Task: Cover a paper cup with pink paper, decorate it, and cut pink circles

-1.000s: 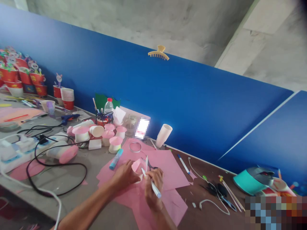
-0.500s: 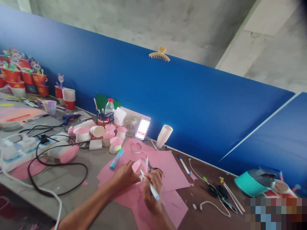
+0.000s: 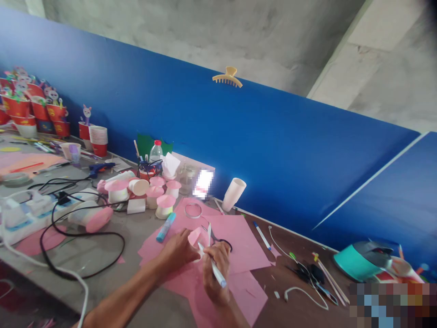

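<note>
My left hand (image 3: 180, 250) is closed round a small paper cup with a pink paper top (image 3: 195, 236), low over the pink sheets (image 3: 235, 237). Most of the cup is hidden behind my fingers. A white marker (image 3: 218, 275) is gripped in my right hand (image 3: 217, 264), its tip at the cup's side; whether it touches cannot be made out. Just behind my right hand lie dark-handled scissors (image 3: 223, 243), partly covered. To the left of the cup is a light-blue tube (image 3: 166, 227), and a roll of tape (image 3: 193, 210) rests farther back on the sheets.
Several pink-topped cups (image 3: 165, 202) stand back left, near black cables and a power strip (image 3: 37, 212). A stack of white cups (image 3: 234, 193) leans by the blue partition (image 3: 273, 150). At right are a blue-capped marker (image 3: 262, 235), earphone cable and turquoise object (image 3: 358, 259).
The marker in my right hand has shifted very slightly left and down at the cup. My left hand stays in place.
</note>
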Available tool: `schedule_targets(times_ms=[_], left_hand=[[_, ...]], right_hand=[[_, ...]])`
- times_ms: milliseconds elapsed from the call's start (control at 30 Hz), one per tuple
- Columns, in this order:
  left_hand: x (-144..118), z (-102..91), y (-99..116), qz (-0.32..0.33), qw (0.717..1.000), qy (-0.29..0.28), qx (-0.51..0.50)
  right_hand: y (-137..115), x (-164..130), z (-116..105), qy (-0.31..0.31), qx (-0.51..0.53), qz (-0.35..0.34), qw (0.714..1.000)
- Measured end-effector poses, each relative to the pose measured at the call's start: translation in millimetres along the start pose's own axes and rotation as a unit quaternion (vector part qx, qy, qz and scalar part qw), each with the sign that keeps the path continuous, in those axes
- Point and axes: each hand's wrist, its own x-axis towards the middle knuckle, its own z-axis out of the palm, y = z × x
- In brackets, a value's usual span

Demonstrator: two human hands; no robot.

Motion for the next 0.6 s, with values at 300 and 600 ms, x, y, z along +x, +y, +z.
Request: schedule_targets(times_ms=[300,600], left_hand=[[2.3,4.3,-5.4,-0.007,1.000,0.005,0.005],[2.4,7.7,-10.4,0.011,1.000,0.010,-0.011]], right_hand=[[-1.1,1.5,-8.0,0.006,-0.002,0.035,0.999],[-3.6,0.8,-4.9,-0.012,0.002,0.007,1.000]])
